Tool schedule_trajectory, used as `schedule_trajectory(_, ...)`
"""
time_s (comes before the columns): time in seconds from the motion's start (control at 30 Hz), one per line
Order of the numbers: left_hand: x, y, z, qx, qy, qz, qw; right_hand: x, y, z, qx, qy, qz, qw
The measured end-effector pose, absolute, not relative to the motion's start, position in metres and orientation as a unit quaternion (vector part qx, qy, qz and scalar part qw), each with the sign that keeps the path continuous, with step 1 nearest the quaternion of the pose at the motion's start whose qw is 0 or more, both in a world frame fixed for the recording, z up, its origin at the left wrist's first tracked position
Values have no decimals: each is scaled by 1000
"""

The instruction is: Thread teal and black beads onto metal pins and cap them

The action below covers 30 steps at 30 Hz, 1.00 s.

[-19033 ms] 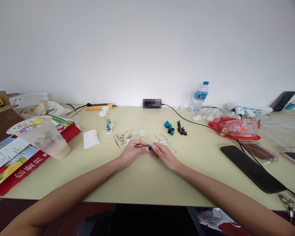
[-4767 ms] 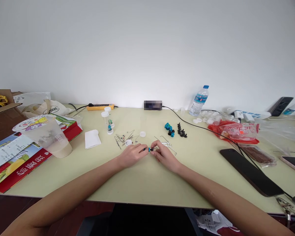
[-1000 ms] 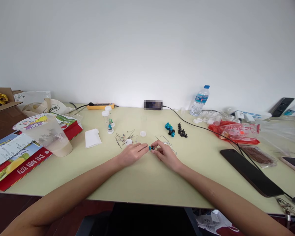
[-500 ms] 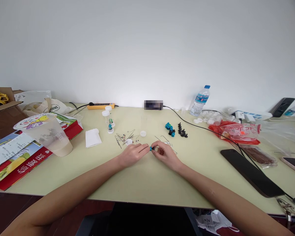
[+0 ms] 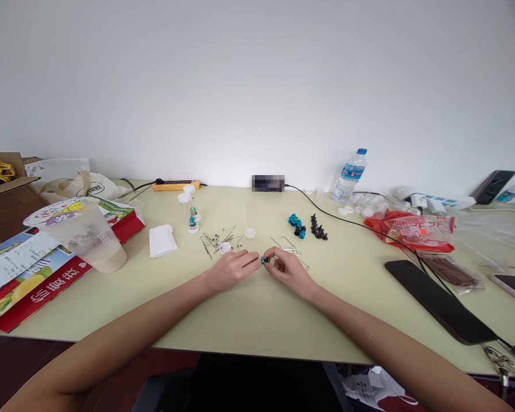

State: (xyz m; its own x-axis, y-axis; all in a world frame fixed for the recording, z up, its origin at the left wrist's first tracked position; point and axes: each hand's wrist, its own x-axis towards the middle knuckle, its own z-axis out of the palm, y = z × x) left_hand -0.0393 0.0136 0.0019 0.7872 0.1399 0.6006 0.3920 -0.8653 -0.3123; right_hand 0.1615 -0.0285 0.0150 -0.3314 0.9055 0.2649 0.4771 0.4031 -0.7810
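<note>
- Both hands meet at the middle of the pale green table (image 5: 249, 320), a little nearer the front edge than the back edge.
- The left hand (image 5: 229, 270) rests on the table with its fingertips pinched on a thin dark pin (image 5: 254, 262) that points toward the right hand.
- The right hand (image 5: 287, 269) is closed too, thumb and fingers clamped on a small blue bead (image 5: 265, 260) at the pin's tip.
- Bead and pin sit right between the two hands, the fingertips almost touching; whether the pin is inside the bead is too small to tell.
- Just behind the left hand lies a scatter of metal pins (image 5: 218, 238) with a small white cap (image 5: 225, 248) among them.
- Behind the right hand lie more bent wires (image 5: 288, 246).
- Farther back, toward the back edge, sit a cluster of blue beads (image 5: 296, 224) and, just beside it, a cluster of black beads (image 5: 317, 226).
- Two small clear vials (image 5: 189, 210) stand upright to the back left of the pins, with a folded white tissue (image 5: 161, 241) beside them.
- At the left edge a clear plastic cup (image 5: 83, 236) lies tilted on a red box (image 5: 64, 274).
- Along the back edge are a yellow power strip (image 5: 175, 185) and a water bottle (image 5: 349, 176).
- Toward the right edge lie a red bag (image 5: 412, 229) and a black slab (image 5: 440, 300).
</note>
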Motion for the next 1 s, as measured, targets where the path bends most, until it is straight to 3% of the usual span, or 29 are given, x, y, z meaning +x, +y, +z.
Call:
schedule_trajectory(0.8, -40, 16, -1, -919, -142, -305, 208, 164, -27, 13, -480, -744, 323, 335)
schedule_trajectory(1.0, -41, 15, 1, -916, -152, -312, 201, 163, -29, 17, -462, -742, 322, 364)
